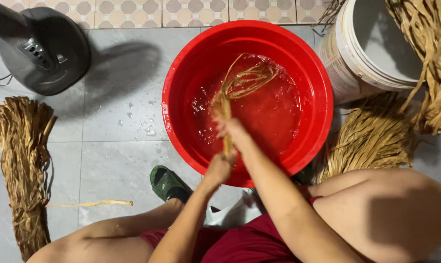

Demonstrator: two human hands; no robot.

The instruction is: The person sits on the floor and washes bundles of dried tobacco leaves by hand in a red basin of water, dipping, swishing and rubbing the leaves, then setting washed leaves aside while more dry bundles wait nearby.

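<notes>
Head view: both hands, left hand and right hand, pinch a wet straw bundle over the red basin; pulling hard could snap strands or splash water.

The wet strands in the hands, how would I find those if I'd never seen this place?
Find the big red basin of water on the grey tiled floor. Over it, the left hand and right hand grip one thin bundle of tan strands, its far end looping into the water. It is the only wet bundle; the others lie dry outside the basin.
</notes>
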